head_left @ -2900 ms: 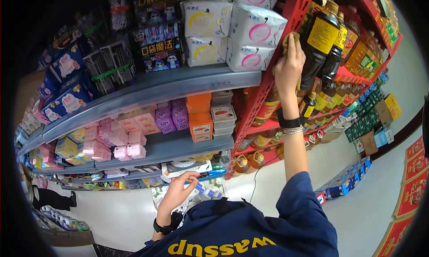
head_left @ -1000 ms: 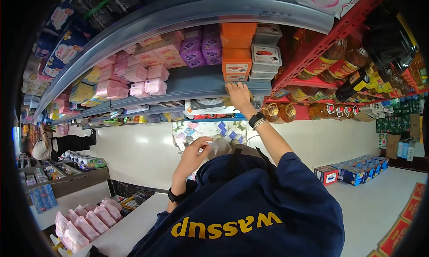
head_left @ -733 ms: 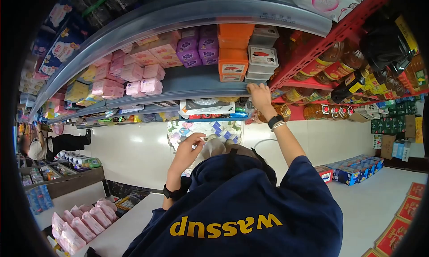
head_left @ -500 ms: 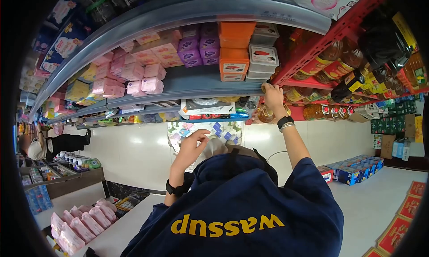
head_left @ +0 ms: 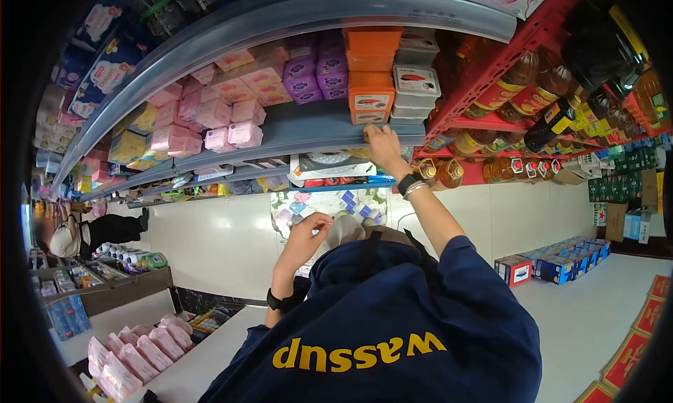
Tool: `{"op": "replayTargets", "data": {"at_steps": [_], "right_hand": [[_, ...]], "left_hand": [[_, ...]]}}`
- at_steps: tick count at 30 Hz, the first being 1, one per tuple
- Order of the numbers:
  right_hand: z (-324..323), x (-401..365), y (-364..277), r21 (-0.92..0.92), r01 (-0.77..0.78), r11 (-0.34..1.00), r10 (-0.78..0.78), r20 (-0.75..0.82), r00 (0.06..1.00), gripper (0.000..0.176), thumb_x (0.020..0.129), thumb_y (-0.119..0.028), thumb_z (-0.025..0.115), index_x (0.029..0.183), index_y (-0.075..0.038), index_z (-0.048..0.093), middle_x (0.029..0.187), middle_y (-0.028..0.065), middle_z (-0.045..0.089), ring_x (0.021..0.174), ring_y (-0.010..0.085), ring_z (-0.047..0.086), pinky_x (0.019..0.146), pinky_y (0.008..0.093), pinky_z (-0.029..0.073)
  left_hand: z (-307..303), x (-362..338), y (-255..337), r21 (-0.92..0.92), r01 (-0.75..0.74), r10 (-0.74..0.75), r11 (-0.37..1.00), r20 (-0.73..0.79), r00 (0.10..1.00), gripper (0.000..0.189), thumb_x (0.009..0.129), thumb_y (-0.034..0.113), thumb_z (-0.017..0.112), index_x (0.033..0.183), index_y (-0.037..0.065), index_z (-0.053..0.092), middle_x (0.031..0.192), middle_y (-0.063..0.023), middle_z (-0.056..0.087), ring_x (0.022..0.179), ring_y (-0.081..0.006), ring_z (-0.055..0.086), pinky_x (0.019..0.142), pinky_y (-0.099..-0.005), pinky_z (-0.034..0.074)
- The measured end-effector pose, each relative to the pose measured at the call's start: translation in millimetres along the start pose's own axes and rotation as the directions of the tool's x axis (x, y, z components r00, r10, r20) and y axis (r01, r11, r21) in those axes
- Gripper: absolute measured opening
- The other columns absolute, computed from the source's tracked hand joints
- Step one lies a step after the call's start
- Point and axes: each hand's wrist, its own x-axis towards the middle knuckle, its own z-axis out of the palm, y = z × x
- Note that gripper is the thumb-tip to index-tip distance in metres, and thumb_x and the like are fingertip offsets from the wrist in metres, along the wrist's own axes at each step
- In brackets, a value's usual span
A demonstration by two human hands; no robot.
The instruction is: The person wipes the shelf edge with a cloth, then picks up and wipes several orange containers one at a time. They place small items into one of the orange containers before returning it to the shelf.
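Sliding back left from the shelf's (head_left: 294, 131) right end, my right hand (head_left: 384, 145) presses its front edge under the orange boxes (head_left: 370, 98), grip unclear; left hand (head_left: 308, 229) pinches a bag (head_left: 345, 228).

The person wears a dark navy top (head_left: 392, 312) that fills the lower middle of the frame. Yellow lettering (head_left: 357, 350) across its chest reads "wassup", upside down in the picture. The sleeves end near the elbows. A black watch band (head_left: 282, 302) circles the wrist below the left hand (head_left: 305, 231). The wrist of the right hand (head_left: 384, 145) carries a black strap (head_left: 409, 182) and a thin pale bracelet (head_left: 415, 190). A black webbing strip (head_left: 369, 247) runs down from the collar.
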Motion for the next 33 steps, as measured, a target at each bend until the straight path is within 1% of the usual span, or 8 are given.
{"op": "replayTargets", "data": {"at_steps": [11,13,19,23,25,26,30,33], "right_hand": [[-18.0,-8.2,37.1,-0.053,-0.08,0.995,0.081,0.007,0.997,0.018,0.078,-0.009,0.052,0.096,-0.013,0.055,0.101,0.005,0.063,0.088,0.0282,0.054,0.077,0.0395,0.041],[-20.5,-13.3,46.3,-0.028,-0.071,0.997,0.07,-0.008,0.997,0.035,0.071,-0.004,0.054,0.105,-0.014,0.053,0.104,0.0046,0.061,0.088,0.0292,0.054,0.078,0.0403,0.042],[-19.4,-14.9,45.5,-0.023,-0.08,0.997,0.079,-0.011,0.997,0.034,0.071,-0.003,0.054,0.104,-0.014,0.054,0.106,0.0026,0.06,0.086,0.0292,0.054,0.077,0.0401,0.043],[-14.0,-19.7,56.2,0.123,-0.03,0.992,0.042,-0.095,0.995,0.031,0.071,-0.005,0.056,0.1,-0.014,0.055,0.094,0.0062,0.062,0.082,0.0332,0.054,0.075,0.0426,0.043],[-24.0,-23.3,53.7,0.435,-0.255,0.864,0.33,-0.104,0.938,0.032,0.073,-0.01,0.056,0.105,-0.012,0.054,0.091,0.0131,0.063,0.086,0.0364,0.056,0.078,0.0442,0.044],[-37.2,-23.4,51.3,0.451,-0.483,0.75,0.54,0.004,0.842,0.042,0.073,-0.016,0.055,0.114,-0.008,0.051,0.091,0.0208,0.063,0.093,0.0371,0.057,0.08,0.0427,0.045],[-48.5,-14.9,71.4,0.641,-0.491,0.59,0.625,0.022,0.78,0.065,0.069,-0.018,0.055,0.129,0.003,0.038,0.104,0.028,0.059,0.102,0.0373,0.056,0.086,0.0382,0.042],[-42.3,-9.3,80.6,0.593,-0.545,0.593,0.653,0.041,0.756,0.066,0.069,-0.018,0.055,0.13,0.002,0.038,0.107,0.0285,0.057,0.102,0.0386,0.055,0.088,0.0384,0.041]], "left_hand": [[-17.3,-3.0,-9.9,0.079,0.006,0.0,0.997,-0.073,0.997,0.01,0.085,0.007,0.056,0.091,-0.001,0.057,0.085,-0.0105,0.063,0.082,-0.0182,0.062,0.073,-0.0283,0.047],[-18.7,-3.1,-12.2,0.086,0.015,-0.009,0.996,-0.076,0.997,0.008,0.086,0.004,0.054,0.09,-0.002,0.056,0.085,-0.0084,0.062,0.083,-0.0151,0.062,0.075,-0.0261,0.047],[-14.6,-5.7,-26.6,0.016,0.023,-0.021,1.0,-0.102,0.995,0.012,0.084,0.008,0.058,0.091,-0.001,0.058,0.084,-0.0119,0.063,0.079,-0.0205,0.062,0.07,-0.0298,0.047],[-12.7,-3.4,-23.6,0.023,0.089,-0.088,0.996,-0.031,0.996,0.007,0.086,0.004,0.056,0.09,-0.002,0.055,0.084,-0.0071,0.063,0.083,-0.015,0.061,0.077,-0.0277,0.047],[-13.1,0.2,-21.0,0.057,0.035,-0.034,0.998,-0.018,0.999,0.009,0.086,0.005,0.056,0.091,-0.002,0.055,0.084,-0.0074,0.063,0.083,-0.0154,0.061,0.078,-0.0283,0.047],[-13.3,3.0,-21.3,0.053,0.032,-0.031,0.998,-0.022,0.999,0.009,0.086,0.005,0.056,0.091,-0.002,0.055,0.084,-0.0074,0.063,0.083,-0.0154,0.061,0.078,-0.0283,0.047],[-9.2,15.0,-27.7,0.003,-0.029,0.03,1.0,-0.058,0.998,0.013,0.085,0.008,0.057,0.094,-0.001,0.056,0.085,-0.0108,0.064,0.08,-0.0193,0.063,0.074,-0.0293,0.048],[-7.9,26.0,-22.7,0.029,-0.076,0.077,0.997,-0.055,0.996,0.015,0.084,0.01,0.056,0.095,0.0,0.057,0.085,-0.0132,0.064,0.077,-0.023,0.063,0.071,-0.0303,0.048]]}}
